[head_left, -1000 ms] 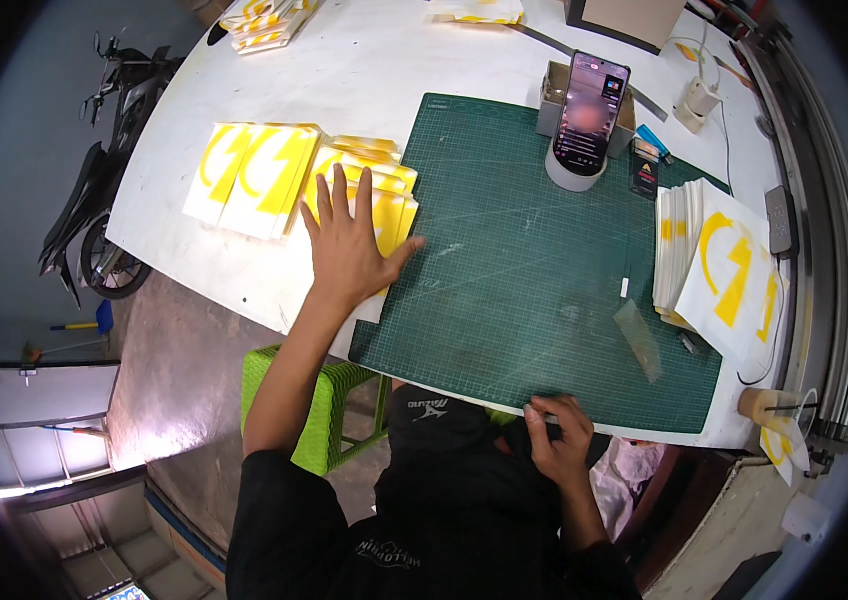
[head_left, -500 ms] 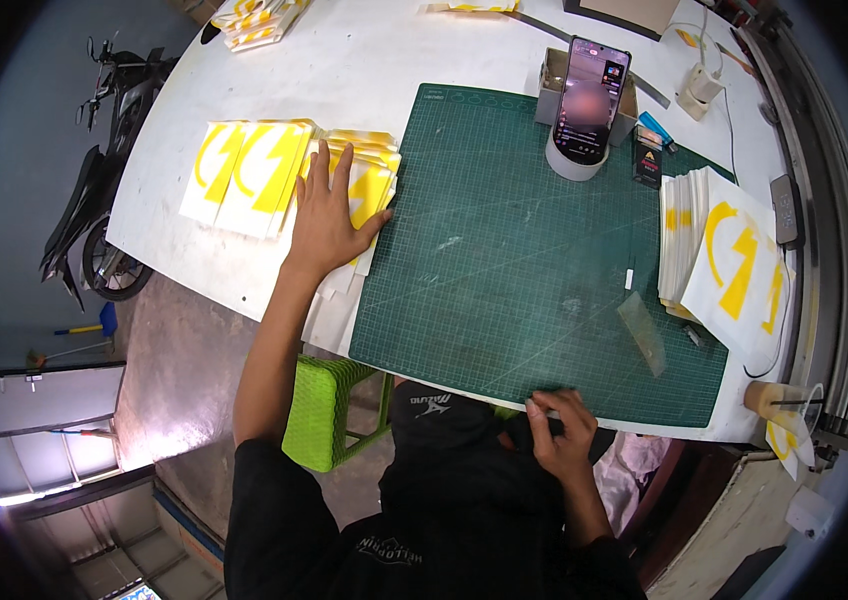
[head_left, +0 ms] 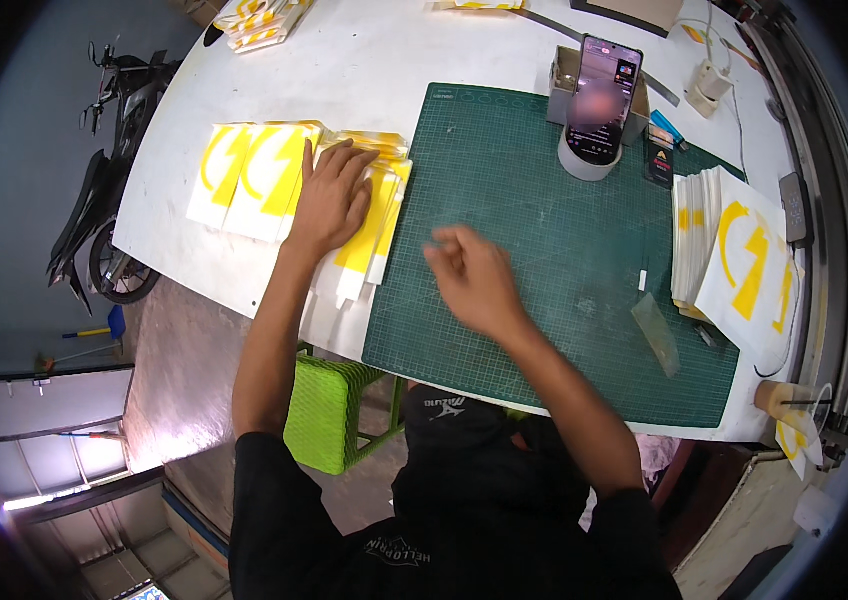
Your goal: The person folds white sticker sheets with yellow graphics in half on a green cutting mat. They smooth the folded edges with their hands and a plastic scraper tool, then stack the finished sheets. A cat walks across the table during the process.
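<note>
My left hand (head_left: 329,205) rests palm down on a pile of flat white sheets with yellow print (head_left: 369,215), left of the green cutting mat. Its fingers are slightly bent and spread across the top sheets. Touching that pile on its left are more white-and-yellow printed sheets (head_left: 266,190), laid overlapping. My right hand (head_left: 476,282) hangs over the left part of the cutting mat (head_left: 534,310), apart from the pile. Its fingers are curled in, a little blurred, and I see nothing in them.
A phone (head_left: 601,105) leans upright on a white round stand at the mat's far side. To the right lies a thick stack of printed sheets (head_left: 744,260). A clear plastic piece (head_left: 656,335) lies on the mat. A drink cup (head_left: 777,398) stands at the right edge; a green stool (head_left: 329,410) is below.
My right hand has risen from the mat's near edge and moved up and left over the mat. The fingers of my left hand have bent and turned rightward on the pile.
</note>
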Demonstrator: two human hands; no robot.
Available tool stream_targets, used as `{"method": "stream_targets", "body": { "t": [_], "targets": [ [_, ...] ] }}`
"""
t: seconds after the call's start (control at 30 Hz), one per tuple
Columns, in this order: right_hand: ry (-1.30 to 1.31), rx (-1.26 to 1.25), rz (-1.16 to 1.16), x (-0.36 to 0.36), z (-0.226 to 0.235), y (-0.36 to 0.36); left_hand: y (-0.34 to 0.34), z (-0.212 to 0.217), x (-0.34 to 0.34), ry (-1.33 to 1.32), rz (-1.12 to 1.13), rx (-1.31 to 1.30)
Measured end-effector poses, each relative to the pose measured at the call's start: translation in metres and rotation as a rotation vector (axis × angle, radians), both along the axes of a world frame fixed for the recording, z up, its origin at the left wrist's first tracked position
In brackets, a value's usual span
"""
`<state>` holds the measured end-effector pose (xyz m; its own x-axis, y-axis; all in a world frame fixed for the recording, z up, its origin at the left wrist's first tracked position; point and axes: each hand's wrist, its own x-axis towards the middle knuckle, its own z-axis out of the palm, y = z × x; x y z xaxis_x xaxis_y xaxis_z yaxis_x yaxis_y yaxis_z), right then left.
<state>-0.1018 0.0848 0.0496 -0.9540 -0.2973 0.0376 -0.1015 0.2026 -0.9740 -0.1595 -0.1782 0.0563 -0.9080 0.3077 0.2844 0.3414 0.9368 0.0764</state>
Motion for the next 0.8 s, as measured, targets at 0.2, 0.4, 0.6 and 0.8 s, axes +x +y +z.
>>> {"method": "stream_targets", "body": {
  "t": [0.2,0.4,0.6,0.8],
  "targets": [
    [-0.231,-0.083,-0.037,-0.065,-0.034,-0.058,0.007,0.007,0.007,0.028,-0.034,0.066],
    [-0.387,-0.076,-0.035,-0.076,-0.027,-0.065,0.004,0.001,0.001,0.066,-0.01,0.129],
    [-0.304,-0.045,-0.073,-0.08,-0.045,-0.075,0.0,-0.002,0.001,0.062,-0.01,0.185],
    [-0.27,-0.094,-0.08,-0.079,-0.049,-0.072,-0.004,0.003,0.011,0.056,-0.005,0.271]
  ]
}}
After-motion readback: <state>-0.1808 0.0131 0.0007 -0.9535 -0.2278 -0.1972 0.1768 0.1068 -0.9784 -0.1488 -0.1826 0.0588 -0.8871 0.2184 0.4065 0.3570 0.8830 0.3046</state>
